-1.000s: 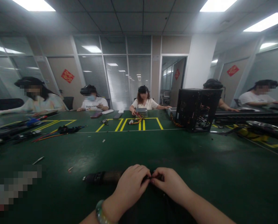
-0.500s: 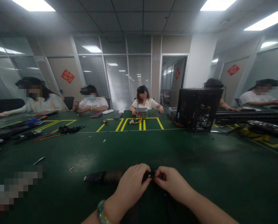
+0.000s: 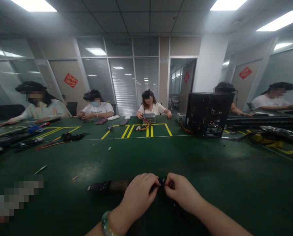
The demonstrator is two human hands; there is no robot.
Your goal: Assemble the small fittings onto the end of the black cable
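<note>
A long, dark cylindrical tool [image 3: 118, 187] with a brownish middle and a small light tip at its left end lies on the green table. My left hand [image 3: 140, 190], a green bangle [image 3: 107, 224] on its wrist, covers the tool's right part, its fingers closed at that end. Facing it, my right hand [image 3: 179, 188] is closed in a pinch on a small black part [image 3: 163, 183] between the two hands. The fingertips nearly meet, and the part's exact kind is too dark and small to make out.
A silver pen-like stick [image 3: 40, 169] and a small pinkish piece [image 3: 74, 178] lie to the left. Cables [image 3: 70, 137] lie farther off. A black computer case [image 3: 209, 114] stands at the back right. Several people sit around the table's far side.
My two hands stay almost in place; the fingertips have shifted slightly around the small black part, and a brassy spot on it no longer shows. The tool lies still.
</note>
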